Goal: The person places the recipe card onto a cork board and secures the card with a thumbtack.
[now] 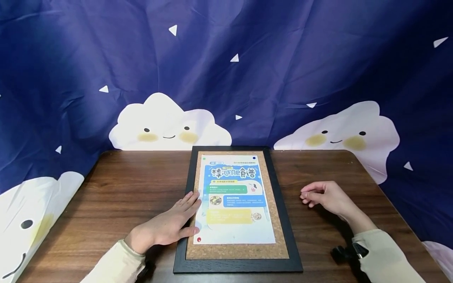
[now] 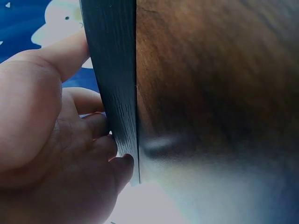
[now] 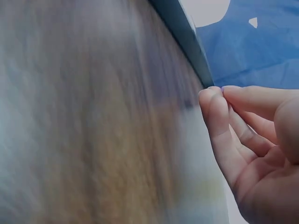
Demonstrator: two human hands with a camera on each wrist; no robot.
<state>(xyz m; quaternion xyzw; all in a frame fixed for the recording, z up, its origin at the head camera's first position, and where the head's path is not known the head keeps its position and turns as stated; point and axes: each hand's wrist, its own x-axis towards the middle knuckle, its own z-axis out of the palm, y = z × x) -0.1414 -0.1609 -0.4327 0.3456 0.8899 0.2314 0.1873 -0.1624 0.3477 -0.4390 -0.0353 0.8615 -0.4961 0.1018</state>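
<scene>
A cork board [image 1: 237, 252] in a black frame [image 1: 238, 266] lies on the table, with a printed poster [image 1: 233, 235] on it. A green pushpin [image 1: 204, 158] and a blue pushpin [image 1: 254, 158] sit at the poster's top corners, a red pushpin [image 1: 199, 239] at its lower left. My left hand [image 1: 168, 226] rests across the frame's left side, fingers straight, fingertips at the poster's edge. Right of the board, my right hand [image 1: 327, 198] is raised over the table. Its thumb and forefinger pinch a small purple pushpin [image 3: 223, 88], mostly hidden by the fingertips.
The dark wooden table [image 1: 141, 177] extends on both sides of the board. Behind it hangs a blue curtain [image 1: 212, 70] with white clouds and triangles. A black strapped device [image 1: 341, 253] is at the right wrist.
</scene>
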